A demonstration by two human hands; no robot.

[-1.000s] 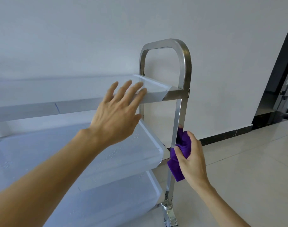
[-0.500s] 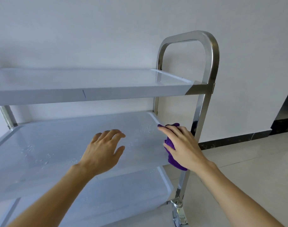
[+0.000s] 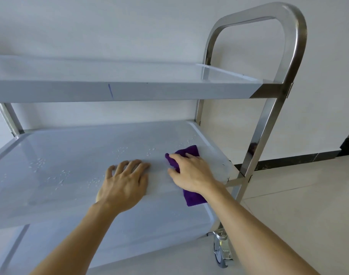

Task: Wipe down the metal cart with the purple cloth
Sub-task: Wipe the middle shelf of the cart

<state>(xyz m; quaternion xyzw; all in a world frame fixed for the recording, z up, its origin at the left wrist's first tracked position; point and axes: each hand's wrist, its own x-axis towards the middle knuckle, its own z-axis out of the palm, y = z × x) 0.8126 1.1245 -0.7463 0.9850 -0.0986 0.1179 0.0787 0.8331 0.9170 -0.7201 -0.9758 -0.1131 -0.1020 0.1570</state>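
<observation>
Now, left arm: reaching forward from the lower left, forearm angling up toward the middle shelf (image 3: pixel 70 151) of the metal cart (image 3: pixel 269 120).
Left hand (image 3: pixel 124 185): lying palm down on the middle shelf near its front edge, fingers spread and slightly curled, holding nothing, sitting just left of the right hand.
Water droplets (image 3: pixel 38 162): sitting scattered over the middle shelf, mostly left of and behind the left hand.
Right arm: stretching in from the lower right, crossing in front of the middle shelf's right front corner.
Right hand (image 3: pixel 191 171): pressing flat on the purple cloth (image 3: pixel 191 197), fingers loosely extended over it, thumb pointing toward the left hand.
Purple cloth: lying on the middle shelf near its right front corner, showing beyond the fingertips and behind the wrist, its near end reaching the shelf's front edge.
Handle (image 3: pixel 288 22): rising at the right end of the cart, above the top shelf (image 3: pixel 149 92).
</observation>
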